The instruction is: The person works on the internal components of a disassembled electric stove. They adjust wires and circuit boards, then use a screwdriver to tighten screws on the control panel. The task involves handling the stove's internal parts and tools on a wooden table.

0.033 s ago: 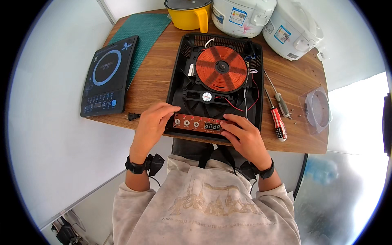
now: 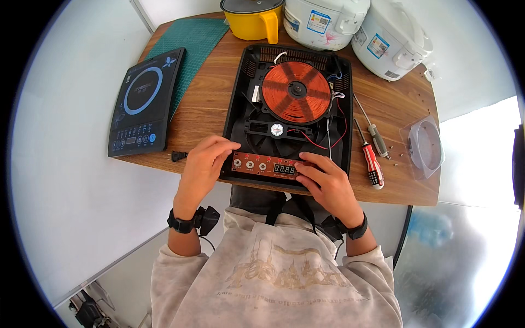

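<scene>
An opened induction cooker base [image 2: 235, 109] lies before me, its black housing holding a round copper coil [image 2: 279, 90] and a dark fan [image 2: 268, 145]. Along the near edge sits a reddish-brown control board [image 2: 257, 172] with round buttons and a small digit display. My right hand [image 2: 328, 183] has its thumb and bent fingers closed on the board's right end. At the housing's left wall, my left hand [image 2: 202, 167] reaches in with fingers bent together and tips just above the board's left end; what they grip is hidden.
The black cooker top panel [image 2: 145, 104] leans over a green cutting mat [image 2: 199, 41] at left, near a plug [image 2: 178, 156]. Two screwdrivers [image 2: 372, 164] [image 2: 377, 139], loose screws and a clear plastic container [image 2: 426, 147] are at right. A yellow pot [image 2: 249, 24] and two white rice cookers [image 2: 322, 24] [image 2: 388, 46] stand behind.
</scene>
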Tool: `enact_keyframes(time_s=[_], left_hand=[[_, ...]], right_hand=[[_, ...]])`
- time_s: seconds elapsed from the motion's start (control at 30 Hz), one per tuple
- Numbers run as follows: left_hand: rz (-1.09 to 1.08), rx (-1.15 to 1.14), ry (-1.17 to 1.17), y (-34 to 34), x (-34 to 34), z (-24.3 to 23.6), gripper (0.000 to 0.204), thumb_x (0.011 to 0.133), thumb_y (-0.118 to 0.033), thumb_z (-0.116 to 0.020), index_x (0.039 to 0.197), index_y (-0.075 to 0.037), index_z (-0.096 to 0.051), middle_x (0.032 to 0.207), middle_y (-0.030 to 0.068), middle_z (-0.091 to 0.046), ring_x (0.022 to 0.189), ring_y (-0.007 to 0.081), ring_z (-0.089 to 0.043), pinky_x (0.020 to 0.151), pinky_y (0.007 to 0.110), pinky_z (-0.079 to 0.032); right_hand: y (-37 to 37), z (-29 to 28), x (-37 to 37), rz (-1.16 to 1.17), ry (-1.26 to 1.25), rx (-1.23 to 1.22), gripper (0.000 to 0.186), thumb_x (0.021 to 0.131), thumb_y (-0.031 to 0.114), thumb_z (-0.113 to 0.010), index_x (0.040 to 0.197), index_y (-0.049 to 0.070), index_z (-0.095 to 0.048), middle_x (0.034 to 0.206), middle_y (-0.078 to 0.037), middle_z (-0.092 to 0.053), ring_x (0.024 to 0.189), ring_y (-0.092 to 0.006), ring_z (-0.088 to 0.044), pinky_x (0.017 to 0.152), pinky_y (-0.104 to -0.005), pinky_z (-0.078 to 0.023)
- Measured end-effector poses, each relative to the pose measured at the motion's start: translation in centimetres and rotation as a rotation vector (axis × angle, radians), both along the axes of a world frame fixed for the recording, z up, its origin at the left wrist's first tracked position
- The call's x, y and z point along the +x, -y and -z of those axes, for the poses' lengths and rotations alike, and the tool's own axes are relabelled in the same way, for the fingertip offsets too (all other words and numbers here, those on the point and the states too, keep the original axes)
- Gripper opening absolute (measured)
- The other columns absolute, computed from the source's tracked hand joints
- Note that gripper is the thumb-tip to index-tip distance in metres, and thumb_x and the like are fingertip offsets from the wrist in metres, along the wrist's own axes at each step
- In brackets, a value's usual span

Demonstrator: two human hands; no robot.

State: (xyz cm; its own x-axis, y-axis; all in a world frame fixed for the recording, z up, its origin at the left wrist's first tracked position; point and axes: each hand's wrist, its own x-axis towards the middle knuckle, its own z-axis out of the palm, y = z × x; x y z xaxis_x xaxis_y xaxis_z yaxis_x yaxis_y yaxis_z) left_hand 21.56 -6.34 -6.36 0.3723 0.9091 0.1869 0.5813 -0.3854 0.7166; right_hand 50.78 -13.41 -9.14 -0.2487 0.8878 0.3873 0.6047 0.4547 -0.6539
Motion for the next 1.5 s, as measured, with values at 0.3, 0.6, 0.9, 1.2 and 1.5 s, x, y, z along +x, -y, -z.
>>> enact_keyframes(time_s=[0.3, 0.6, 0.9, 1.2, 1.5], left_hand=[[-0.117, -0.17, -0.016, 0.7, 0.3, -1.1, 0.012, 0.096, 0.0, -0.068, 0.107, -0.001, -0.071, 0.105, 0.0109, -0.074, 0.087, 0.0226, -0.07, 0.078, 0.032, -0.056], [-0.032, -0.044, -0.101, 0.7, -0.1, -0.3, 0.014, 0.092, 0.0, -0.071, 0.106, 0.0, -0.076, 0.107, 0.0097, -0.075, 0.094, 0.0251, -0.072, 0.08, 0.034, -0.057], [0.04, 0.039, -0.202, 0.1, 0.4, -0.7, 0.013, 0.089, -0.005, -0.073, 0.101, -0.001, -0.077, 0.102, 0.0099, -0.074, 0.093, 0.0306, -0.07, 0.082, 0.038, -0.055], [0.134, 0.055, -0.354, -0.8, 1.3, -1.9, 0.011, 0.089, -0.009, -0.073, 0.096, -0.001, -0.076, 0.096, 0.0109, -0.072, 0.089, 0.0329, -0.068, 0.079, 0.041, -0.054], [0.154, 0.113, -0.424, -0.9, 2.6, -2.3, 0.011, 0.085, -0.009, -0.076, 0.095, -0.004, -0.079, 0.091, 0.0101, -0.071, 0.087, 0.0315, -0.067, 0.077, 0.041, -0.054]], right_hand=[[0.2, -0.1, 0.0, 0.009, 0.003, -0.006, 0.02, 0.087, 0.008, -0.079, 0.106, 0.005, -0.075, 0.123, -0.009, -0.069, 0.097, -0.0308, -0.069, 0.085, -0.0401, -0.058], [0.1, 0.0, 0.1, 0.012, 0.004, -0.019, 0.019, 0.087, 0.009, -0.079, 0.106, 0.005, -0.076, 0.123, -0.009, -0.069, 0.098, -0.0307, -0.069, 0.085, -0.0399, -0.058], [0.4, -0.2, 0.7, 0.014, 0.0, -0.019, 0.019, 0.088, 0.009, -0.079, 0.106, 0.005, -0.076, 0.123, -0.01, -0.069, 0.098, -0.0308, -0.069, 0.085, -0.04, -0.058], [0.5, -0.5, 1.5, 0.012, -0.004, -0.009, 0.02, 0.087, 0.009, -0.079, 0.106, 0.004, -0.076, 0.123, -0.01, -0.069, 0.098, -0.0307, -0.069, 0.085, -0.0399, -0.058], [0.6, -0.5, 2.4, 0.008, -0.002, 0.002, 0.021, 0.084, 0.008, -0.079, 0.104, 0.004, -0.076, 0.123, -0.009, -0.068, 0.097, -0.0299, -0.069, 0.085, -0.0393, -0.058]])
